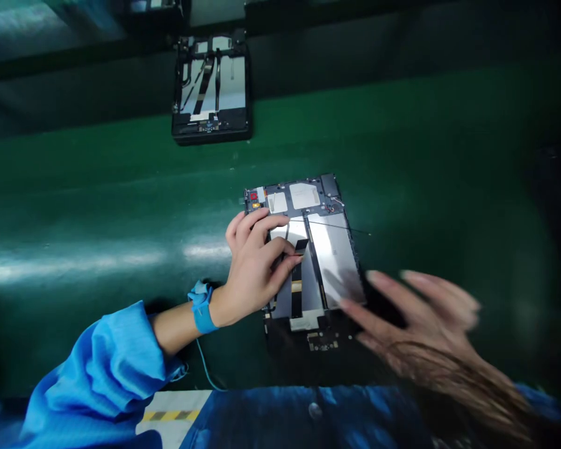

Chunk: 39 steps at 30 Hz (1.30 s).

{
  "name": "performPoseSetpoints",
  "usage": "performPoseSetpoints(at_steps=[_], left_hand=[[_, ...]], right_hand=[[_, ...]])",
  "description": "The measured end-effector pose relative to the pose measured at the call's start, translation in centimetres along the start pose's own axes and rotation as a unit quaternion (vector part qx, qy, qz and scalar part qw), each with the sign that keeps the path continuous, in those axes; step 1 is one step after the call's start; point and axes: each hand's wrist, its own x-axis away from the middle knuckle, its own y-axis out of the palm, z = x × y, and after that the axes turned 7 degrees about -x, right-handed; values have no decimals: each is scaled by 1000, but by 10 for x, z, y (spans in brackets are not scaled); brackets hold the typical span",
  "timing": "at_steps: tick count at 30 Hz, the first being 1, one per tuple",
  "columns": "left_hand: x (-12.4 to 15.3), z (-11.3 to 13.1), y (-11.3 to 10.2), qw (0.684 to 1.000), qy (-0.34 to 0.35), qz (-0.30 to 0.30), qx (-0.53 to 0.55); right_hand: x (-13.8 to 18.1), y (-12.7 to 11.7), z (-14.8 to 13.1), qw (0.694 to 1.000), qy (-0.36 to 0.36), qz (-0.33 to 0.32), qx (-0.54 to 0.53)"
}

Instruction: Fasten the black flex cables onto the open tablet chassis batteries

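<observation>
An opened tablet [322, 249] lies back-up on the green conveyor belt [98, 206], its silver shields, circuit board and black flex cables exposed. My left hand [255, 265] rests on its left half, fingers curled, thumb and forefinger pinched on a black flex cable [301, 247]. A blue wrist strap [202, 307] with a cord circles that wrist. My right hand [416, 312] hovers at the tablet's lower right corner, motion-blurred, fingers stretched out and apart, holding nothing.
A second opened tablet [211, 87] lies farther up the belt at the top centre. A dark rail runs behind it. At the near edge is a blue ledge with a yellow-black striped label [171, 416].
</observation>
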Motion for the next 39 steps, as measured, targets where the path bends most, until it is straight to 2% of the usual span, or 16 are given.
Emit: performPoseSetpoints(at_steps=[1, 2, 4, 7, 15, 23, 27, 29, 31, 32, 33, 34, 36, 37, 38, 39], left_hand=[[0, 0, 0, 1000, -3, -3, 0], [0, 1, -1, 1000, -6, -7, 0], [0, 2, -2, 1000, -11, -15, 1], [0, 3, -3, 1000, -12, -18, 2], [0, 4, -2, 1000, -18, -20, 4], [1, 3, -3, 999, -23, -42, 22], [2, 2, 0, 999, -40, -16, 18], [2, 0, 2, 999, -45, 7, 18], [2, -2, 1, 999, -38, 17, 13], [2, -3, 0, 999, -26, 20, 7], [2, -3, -1, 1000, -11, 22, -2], [3, -3, -3, 1000, 8, 24, -12], [3, 0, -8, 998, 48, 26, -25], [4, 2, -10, 997, 63, 19, -27], [4, 5, -12, 997, 72, 7, -27], [5, 8, -13, 997, 79, -5, -25]], right_hand=[[-11, 9, -3, 997, -66, -26, 25], [-22, 17, -5, 994, -97, -48, 23], [-37, 29, -10, 989, -122, -82, 1], [-43, 36, -14, 990, -101, -99, -26], [-40, 37, -17, 993, -72, -93, -23], [-56, 38, -22, 994, -13, -82, 72], [-69, 49, -12, 994, -8, -43, 99], [-71, 50, -6, 998, 12, -30, 51], [-69, 45, -3, 996, 57, -27, -69], [-67, 40, -4, 983, 96, -16, -157], [-64, 35, -6, 956, 140, 1, -257], [-60, 31, -9, 915, 182, 24, -359], [-52, 26, -18, 814, 242, 76, -523], [-48, 26, -22, 773, 255, 101, -572], [-45, 27, -26, 749, 259, 118, -598], [-42, 30, -29, 738, 260, 127, -610]])
